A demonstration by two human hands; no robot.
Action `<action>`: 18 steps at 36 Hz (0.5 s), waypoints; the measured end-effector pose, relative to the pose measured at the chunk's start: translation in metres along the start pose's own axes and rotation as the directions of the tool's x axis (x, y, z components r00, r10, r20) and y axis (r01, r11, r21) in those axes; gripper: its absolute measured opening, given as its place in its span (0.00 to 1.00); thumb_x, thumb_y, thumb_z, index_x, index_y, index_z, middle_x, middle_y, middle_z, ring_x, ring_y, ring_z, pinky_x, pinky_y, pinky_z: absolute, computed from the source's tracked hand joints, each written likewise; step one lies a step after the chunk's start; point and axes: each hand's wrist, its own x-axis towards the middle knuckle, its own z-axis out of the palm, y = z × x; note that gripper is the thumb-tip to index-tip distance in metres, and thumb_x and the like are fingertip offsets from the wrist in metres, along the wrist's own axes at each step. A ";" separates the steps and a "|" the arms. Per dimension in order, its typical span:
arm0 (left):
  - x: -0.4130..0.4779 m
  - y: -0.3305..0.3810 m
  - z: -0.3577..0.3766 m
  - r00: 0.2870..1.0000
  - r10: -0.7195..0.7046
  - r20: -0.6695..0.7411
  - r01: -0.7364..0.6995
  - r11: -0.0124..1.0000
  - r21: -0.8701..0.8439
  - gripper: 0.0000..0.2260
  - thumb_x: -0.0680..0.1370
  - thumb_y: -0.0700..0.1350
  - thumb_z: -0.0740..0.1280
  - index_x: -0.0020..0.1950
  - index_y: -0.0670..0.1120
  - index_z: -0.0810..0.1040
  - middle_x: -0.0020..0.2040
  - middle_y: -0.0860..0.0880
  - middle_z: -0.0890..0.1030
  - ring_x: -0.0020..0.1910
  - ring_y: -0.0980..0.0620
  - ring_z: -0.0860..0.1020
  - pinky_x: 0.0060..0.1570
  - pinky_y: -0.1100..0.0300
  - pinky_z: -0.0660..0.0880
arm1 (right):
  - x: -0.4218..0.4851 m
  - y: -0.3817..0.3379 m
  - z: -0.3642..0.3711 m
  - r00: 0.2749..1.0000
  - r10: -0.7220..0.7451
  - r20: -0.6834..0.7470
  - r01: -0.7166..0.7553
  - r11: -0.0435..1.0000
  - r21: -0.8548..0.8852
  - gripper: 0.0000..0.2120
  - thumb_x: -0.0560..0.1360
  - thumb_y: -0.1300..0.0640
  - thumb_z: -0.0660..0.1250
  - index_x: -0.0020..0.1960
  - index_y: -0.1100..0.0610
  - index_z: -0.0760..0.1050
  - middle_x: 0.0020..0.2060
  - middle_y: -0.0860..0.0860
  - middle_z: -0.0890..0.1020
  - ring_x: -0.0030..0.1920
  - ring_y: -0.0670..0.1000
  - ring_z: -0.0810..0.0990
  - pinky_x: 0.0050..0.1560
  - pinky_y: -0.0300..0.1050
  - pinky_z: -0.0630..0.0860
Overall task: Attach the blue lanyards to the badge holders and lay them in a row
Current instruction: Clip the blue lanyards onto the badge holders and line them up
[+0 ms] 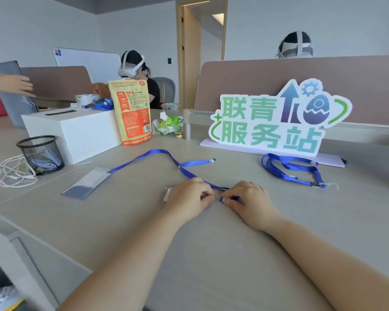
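A clear badge holder (167, 193) lies mostly hidden under my left hand (190, 196), which pinches its top edge. My right hand (247, 199) is closed on the clip end of a blue lanyard (189, 163) right beside it; the strap runs from my fingers up the table and loops back. Further left lies another badge holder (87, 184) with a blue lanyard (133, 161) fixed to its top. A third blue lanyard (290, 169) lies bunched at the right, its metal clip near a clear holder (331, 185).
A black mesh pen cup (41, 153), a white cable (14, 173), a white box (76, 129) and an orange snack bag (134, 113) stand at the back left. A green-lettered sign (272, 122) stands at the back right. Two persons with headsets sit beyond.
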 end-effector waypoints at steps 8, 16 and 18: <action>-0.001 0.007 0.006 0.994 -0.075 -0.080 0.077 0.997 0.027 0.06 0.76 0.49 0.63 0.43 0.53 0.79 0.45 0.54 0.75 0.44 0.52 0.77 0.40 0.59 0.69 | 0.000 -0.004 0.000 0.999 0.033 0.040 -0.034 0.999 0.012 0.08 0.76 0.49 0.63 0.53 0.42 0.78 0.46 0.43 0.74 0.54 0.49 0.72 0.56 0.43 0.65; 0.000 0.008 0.004 0.992 -0.122 -0.039 0.124 0.992 0.036 0.05 0.77 0.48 0.61 0.42 0.54 0.75 0.45 0.55 0.73 0.45 0.51 0.77 0.41 0.58 0.70 | -0.002 -0.010 -0.001 0.998 0.027 0.062 -0.027 1.000 -0.008 0.09 0.77 0.48 0.62 0.55 0.42 0.77 0.46 0.42 0.71 0.55 0.50 0.71 0.59 0.45 0.66; 0.000 0.008 0.005 0.995 -0.098 -0.025 0.100 0.994 0.044 0.06 0.78 0.47 0.61 0.45 0.52 0.76 0.48 0.55 0.74 0.47 0.50 0.76 0.41 0.58 0.70 | -0.003 -0.011 -0.001 0.997 0.025 0.067 -0.024 1.000 -0.013 0.09 0.77 0.48 0.61 0.56 0.42 0.77 0.46 0.42 0.71 0.55 0.50 0.71 0.58 0.45 0.66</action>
